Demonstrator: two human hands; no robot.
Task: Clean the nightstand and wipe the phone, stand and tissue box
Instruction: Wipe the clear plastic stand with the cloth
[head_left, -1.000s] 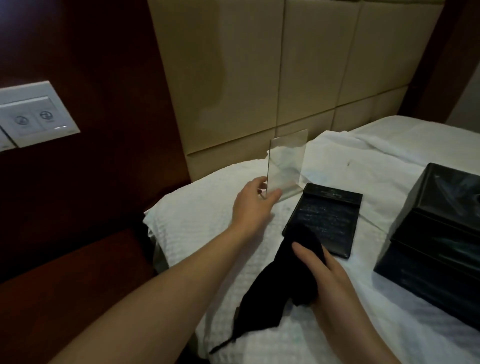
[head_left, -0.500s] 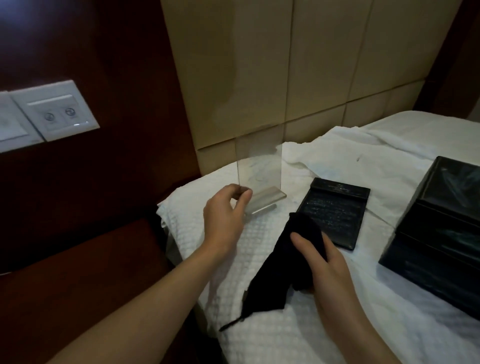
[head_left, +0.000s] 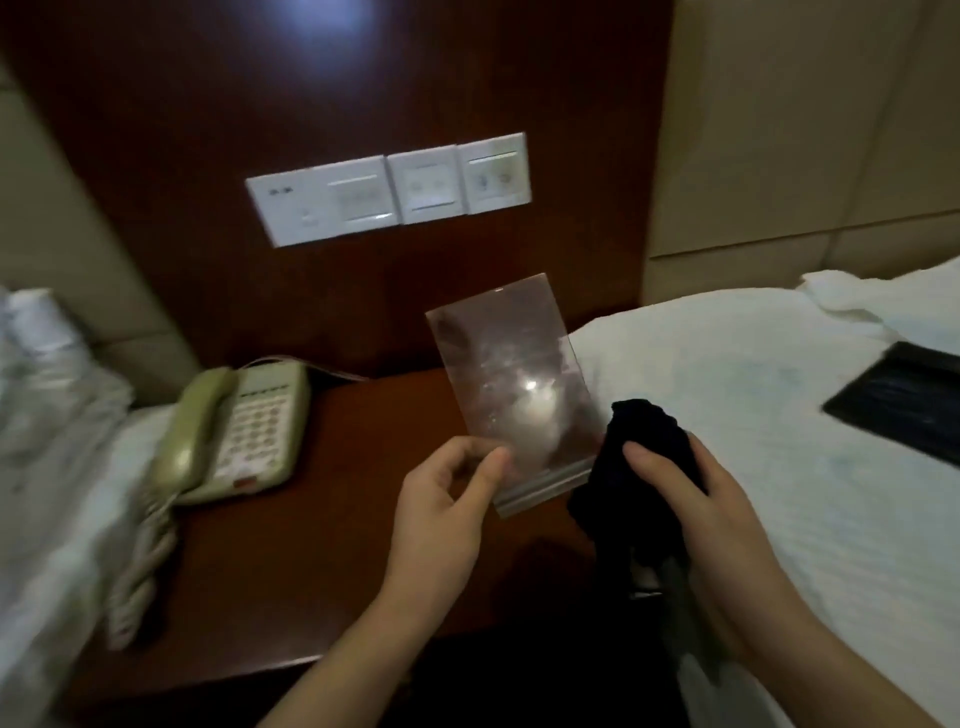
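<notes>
While held above the dark wood counter (head_left: 322, 525) w/ bare top below it, the clear acrylic stand (head_left: 511, 387) tilts left, base pinched by left hand (head_left: 441, 514). Beige corded phone (head_left: 234, 431) sits at counter's left edge, white bed (head_left: 779, 467) borders right. Right hand (head_left: 696, 514) grips black cloth (head_left: 639, 457), touching stand's lower right.

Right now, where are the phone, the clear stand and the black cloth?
phone (head_left: 244, 431): head view, on its keypad.
clear stand (head_left: 511, 374): head view, middle of its upright pane.
black cloth (head_left: 641, 441): head view, bunched top above the thumb.
</notes>
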